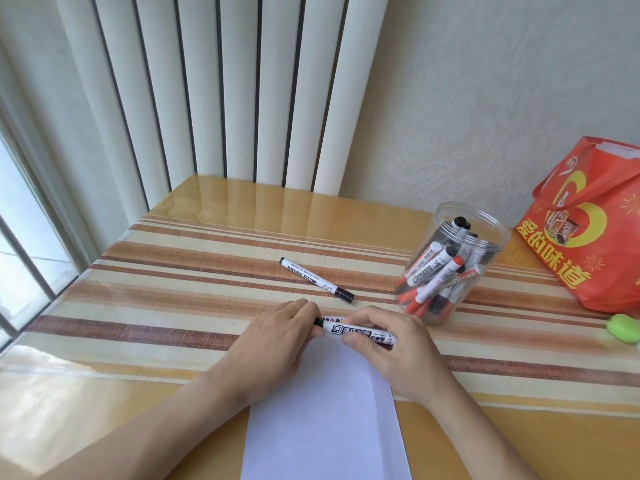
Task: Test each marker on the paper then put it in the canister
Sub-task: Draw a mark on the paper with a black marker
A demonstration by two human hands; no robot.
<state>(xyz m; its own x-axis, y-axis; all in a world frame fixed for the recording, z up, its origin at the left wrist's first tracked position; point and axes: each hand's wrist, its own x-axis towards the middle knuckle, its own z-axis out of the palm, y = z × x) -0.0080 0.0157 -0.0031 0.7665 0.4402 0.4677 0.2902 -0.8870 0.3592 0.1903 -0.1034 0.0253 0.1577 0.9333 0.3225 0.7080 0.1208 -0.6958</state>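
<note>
gripping 1 marker, both hands curl over paper.

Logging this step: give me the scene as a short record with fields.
held marker: white barrel, lying level over the paper's far edge
left hand: grips the marker's black end
right hand: grips the barrel
paper: white sheet, test marks at its far edge
loose marker: on the table beyond the hands
canister: clear, open, holds many markers

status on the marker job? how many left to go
Done: many markers already stand in the canister, and test marks show at the paper's top edge. In hand: both the left hand and right hand grip one marker over the paper. Left: one loose marker on the table.
</note>
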